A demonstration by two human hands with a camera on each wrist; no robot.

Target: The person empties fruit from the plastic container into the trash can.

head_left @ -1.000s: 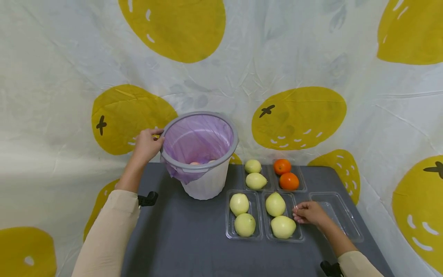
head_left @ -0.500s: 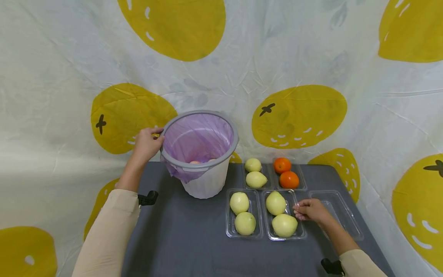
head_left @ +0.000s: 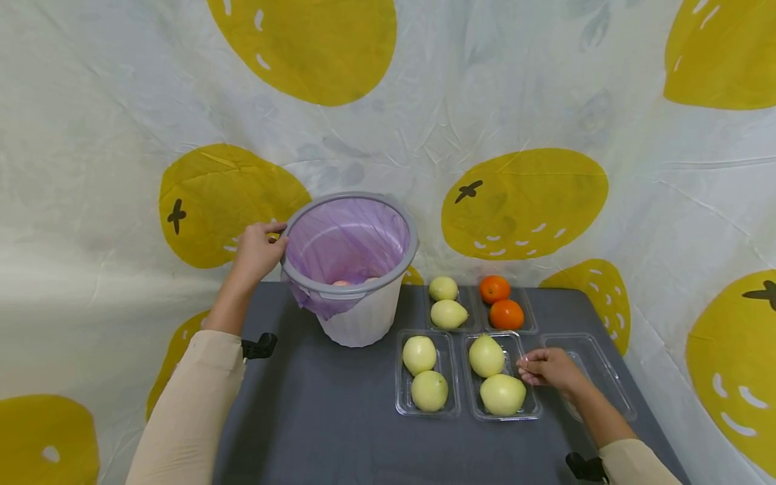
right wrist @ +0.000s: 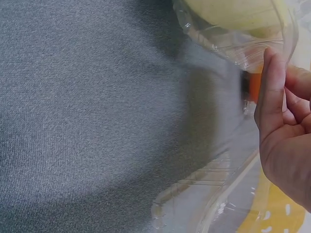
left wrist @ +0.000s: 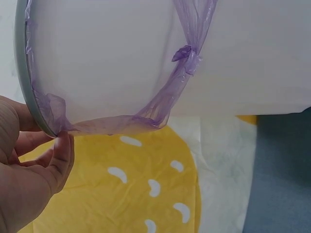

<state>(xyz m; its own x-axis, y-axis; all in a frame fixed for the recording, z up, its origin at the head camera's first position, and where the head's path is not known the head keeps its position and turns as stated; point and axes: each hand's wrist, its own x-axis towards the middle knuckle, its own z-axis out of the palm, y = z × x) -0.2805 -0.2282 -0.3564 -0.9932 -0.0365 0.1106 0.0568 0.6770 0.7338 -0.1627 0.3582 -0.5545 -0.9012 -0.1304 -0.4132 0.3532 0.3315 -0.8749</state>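
In the head view my left hand [head_left: 257,252] grips the grey rim of a white bin [head_left: 360,323] lined with a purple bag [head_left: 345,249]. Thumb and fingers pinch that rim [left wrist: 30,92] in the left wrist view. My right hand [head_left: 553,369] pinches the right edge of a clear plastic tray [head_left: 532,411] bearing two pale green fruits [head_left: 502,395]. The right wrist view shows the thumb against the tray's clear wall [right wrist: 228,51], the other fingers partly hidden behind it. Pinkish round things [head_left: 341,283] show inside the bin, mostly hidden.
Left of the held tray stands another clear tray [head_left: 403,404] with two pale green fruits. Behind are a tray [head_left: 473,323] with two more and a tray [head_left: 530,316] with two orange fruits. A bare tray [head_left: 606,377] lies to the right. A lemon-print curtain [head_left: 418,101] hangs behind the table.
My right hand and the tray it pinches have shifted slightly to the right, with both fruits still in it. The left hand has stayed on the bin's rim.
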